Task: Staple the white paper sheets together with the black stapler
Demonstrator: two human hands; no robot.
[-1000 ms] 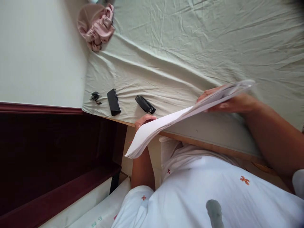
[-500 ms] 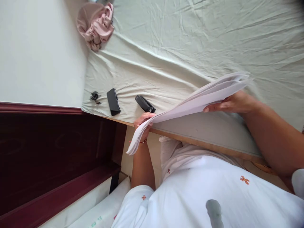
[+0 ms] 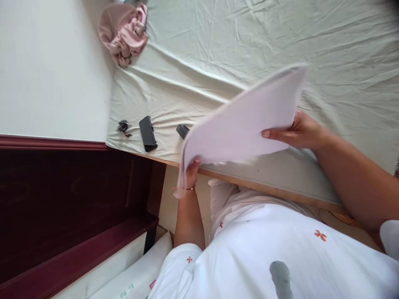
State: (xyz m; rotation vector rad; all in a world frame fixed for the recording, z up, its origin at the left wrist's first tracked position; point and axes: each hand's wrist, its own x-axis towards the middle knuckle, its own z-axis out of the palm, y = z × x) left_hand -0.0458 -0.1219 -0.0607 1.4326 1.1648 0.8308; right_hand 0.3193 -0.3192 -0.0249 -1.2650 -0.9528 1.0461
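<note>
Left hand (image 3: 190, 173) and right hand (image 3: 296, 133) hold a stack of white paper (image 3: 241, 128) tilted up over the bed's near edge.

Each hand grips an opposite end, fingers closed round the sheets, so the loose stack stays together and clear of the pale green bed sheet (image 3: 249, 50). Behind its left end a black stapler (image 3: 182, 131) lies half hidden; further left sit a black case (image 3: 147, 133) and a small dark item, possibly keys (image 3: 124, 126). Pink cloth (image 3: 126, 33) is bunched at the far left corner.
</note>
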